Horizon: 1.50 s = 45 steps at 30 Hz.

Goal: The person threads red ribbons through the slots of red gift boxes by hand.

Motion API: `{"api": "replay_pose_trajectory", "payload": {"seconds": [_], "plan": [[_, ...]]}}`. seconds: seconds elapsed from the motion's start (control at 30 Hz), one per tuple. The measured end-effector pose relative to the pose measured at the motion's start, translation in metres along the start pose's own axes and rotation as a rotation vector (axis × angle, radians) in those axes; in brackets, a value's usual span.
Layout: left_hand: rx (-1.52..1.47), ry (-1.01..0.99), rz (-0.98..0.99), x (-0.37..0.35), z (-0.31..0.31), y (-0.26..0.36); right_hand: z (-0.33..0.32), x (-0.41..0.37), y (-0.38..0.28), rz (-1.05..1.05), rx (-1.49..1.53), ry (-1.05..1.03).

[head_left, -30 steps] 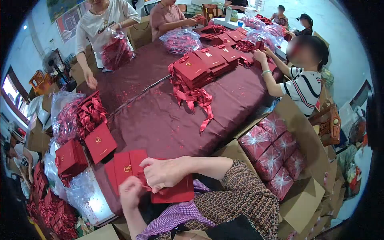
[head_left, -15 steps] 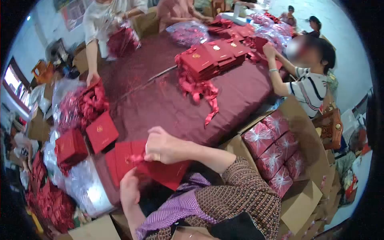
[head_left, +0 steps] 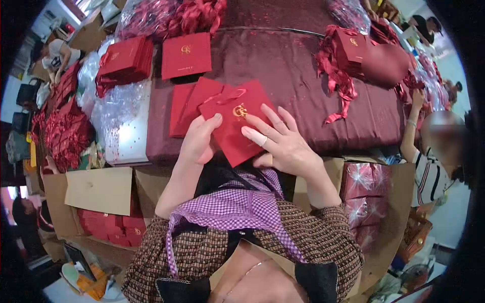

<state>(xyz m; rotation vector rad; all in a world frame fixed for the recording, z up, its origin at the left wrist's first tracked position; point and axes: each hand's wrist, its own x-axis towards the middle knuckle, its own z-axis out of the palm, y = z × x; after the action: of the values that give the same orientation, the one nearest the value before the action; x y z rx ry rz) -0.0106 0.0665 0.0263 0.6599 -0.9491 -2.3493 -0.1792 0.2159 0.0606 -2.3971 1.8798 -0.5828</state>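
A red gift bag (head_left: 233,139) with a gold emblem and a red ribbon handle is tilted in front of me at the table edge. My left hand (head_left: 198,139) grips its left side, thumb on the front face. My right hand (head_left: 290,144) has its fingers spread over the right part of the front, and a white wrap covers one finger. Just behind lie more red bags (head_left: 182,108), partly overlapped by the held one. Farther back sits a red bag stack (head_left: 187,55) with the same emblem, beside another pile of red bags (head_left: 124,58).
A dark red cloth (head_left: 283,65) covers the table. Red ribbons (head_left: 336,98) trail from a bag stack at the right. Open cartons hold plastic-wrapped red packs (head_left: 366,202) to my right and red bags (head_left: 108,227) to my left. A co-worker in a striped top (head_left: 432,177) is at the right.
My view has swung to the left and down. My right hand has gone from the ribbon to the bag's front, fingers now spread. My left hand now grips the bag's side.
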Motion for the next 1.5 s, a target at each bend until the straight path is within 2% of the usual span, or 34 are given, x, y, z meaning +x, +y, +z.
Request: {"api": "replay_pose_trajectory", "payload": {"seconds": [0.03,0.07,0.13,0.2,0.23,0.3,0.33,0.4,0.43,0.5,0.53,0.57,0.6,0.63,0.67,0.73,0.77,0.83,0.87,0.97,1.03,1.07,1.13,1.17,1.3,1.4,1.47,1.5], "plan": [[-0.007,0.007,-0.001,0.0,0.001,-0.001,0.007,0.0,0.0,0.021,-0.134,0.017],[-0.032,0.012,-0.052,0.001,0.002,-0.003,0.015,-0.004,0.004,0.022,-0.135,0.012],[-0.059,0.007,-0.095,0.003,0.005,-0.002,0.022,-0.008,0.016,0.001,-0.118,0.158],[-0.046,0.056,-0.219,-0.003,0.005,0.002,0.011,-0.004,0.023,0.028,-0.015,0.301],[0.043,-0.12,-0.218,-0.004,-0.003,0.009,0.007,-0.003,0.036,0.024,0.058,0.374],[0.271,0.097,0.08,-0.007,-0.01,0.003,-0.012,0.009,0.06,0.04,0.028,0.5],[0.557,0.184,0.35,-0.002,-0.023,-0.002,-0.023,0.016,0.07,0.079,-0.04,0.551],[0.93,0.278,0.615,-0.01,-0.016,0.014,-0.023,0.035,0.106,0.145,-0.167,0.675],[0.966,0.322,0.574,-0.009,-0.026,0.016,-0.023,0.047,0.121,0.161,-0.246,0.744],[1.201,0.362,0.73,-0.004,-0.032,0.02,-0.012,0.065,0.153,0.246,-0.375,0.741],[1.333,0.375,0.745,-0.001,-0.042,0.02,-0.002,0.068,0.174,0.261,-0.415,0.597],[1.333,0.37,0.754,0.0,-0.046,0.02,0.011,0.067,0.186,0.339,-0.397,0.364],[1.478,0.382,0.806,0.001,-0.049,0.02,0.026,0.066,0.198,0.414,-0.372,0.131],[1.626,0.393,0.856,0.0,-0.052,0.021,0.047,0.065,0.216,0.515,-0.179,-0.101],[1.629,0.385,0.861,-0.002,-0.055,0.022,0.051,0.06,0.218,0.521,-0.179,-0.094],[1.613,0.376,0.734,-0.002,-0.06,0.023,0.049,0.046,0.226,0.411,-0.113,0.105],[1.647,0.386,0.749,-0.002,-0.061,0.023,0.048,0.041,0.225,0.437,-0.149,0.232],[1.684,0.392,0.72,0.002,-0.061,0.024,0.032,0.026,0.232,0.504,-0.154,0.287],[1.723,0.403,0.697,0.005,-0.06,0.025,0.028,0.014,0.232,0.522,-0.215,0.44],[1.8,0.393,0.698,0.015,-0.051,0.022,0.016,-0.018,0.242,0.614,-0.511,0.597],[1.892,0.399,0.704,0.022,-0.048,0.018,0.015,-0.036,0.238,0.847,-0.591,0.494],[1.889,0.388,0.707,0.024,-0.047,0.015,0.019,-0.043,0.239,0.941,-0.568,0.369],[1.942,0.402,0.677,0.028,-0.045,0.012,0.033,-0.061,0.238,0.823,-0.544,0.4],[1.94,0.394,0.683,0.03,-0.044,0.011,0.035,-0.064,0.232,0.675,-0.5,0.575],[1.909,0.453,0.667,0.035,-0.048,0.008,0.033,-0.055,0.194,0.486,-0.192,0.73],[1.827,0.465,0.638,0.039,-0.052,0.011,0.036,-0.047,0.159,0.275,-0.043,0.559],[1.781,0.458,0.601,0.042,-0.052,0.013,0.035,-0.044,0.138,0.25,0.015,0.338],[1.732,0.463,0.566,0.041,-0.051,0.015,0.033,-0.045,0.135,0.235,0.018,0.296]]}}
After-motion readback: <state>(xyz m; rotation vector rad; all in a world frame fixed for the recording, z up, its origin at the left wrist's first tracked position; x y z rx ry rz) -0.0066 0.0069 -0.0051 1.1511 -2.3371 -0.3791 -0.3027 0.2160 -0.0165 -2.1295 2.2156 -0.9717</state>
